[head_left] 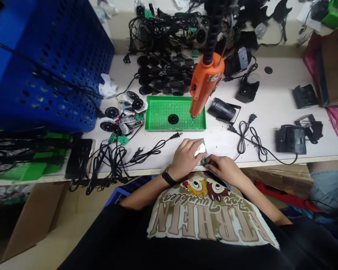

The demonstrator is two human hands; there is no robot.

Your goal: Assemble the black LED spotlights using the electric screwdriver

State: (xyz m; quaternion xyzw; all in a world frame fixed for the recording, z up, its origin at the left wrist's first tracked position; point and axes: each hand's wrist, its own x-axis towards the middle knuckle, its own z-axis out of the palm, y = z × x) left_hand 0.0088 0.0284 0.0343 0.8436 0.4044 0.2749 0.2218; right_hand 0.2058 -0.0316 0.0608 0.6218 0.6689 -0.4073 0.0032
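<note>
The shirt (214, 210) carries printed lettering, inverted in this view; the word "For" is legible in script, above a row of large block capitals. The orange screwdriver (207, 84) bears a pale label (213, 78); its text is too small to read.

The left hand (186, 158) lies palm down at the near edge of the table (169, 163), fingers together and bent over a white piece (199, 149). Whether it grips that piece cannot be told. A black wristband (168, 176) is fitted on the left wrist. The right hand (223, 168) reaches inward, thumb and fingertips pinching a small green circuit board (204, 161). The board is located between both hands, at the table edge.

The green tray (147, 114), beyond the hands, contains scattered small metal parts and one black disc (173, 119). The screwdriver hangs tip down over its right part. A perforated blue basket (59, 48) stands at left; its contents are hidden.
</note>
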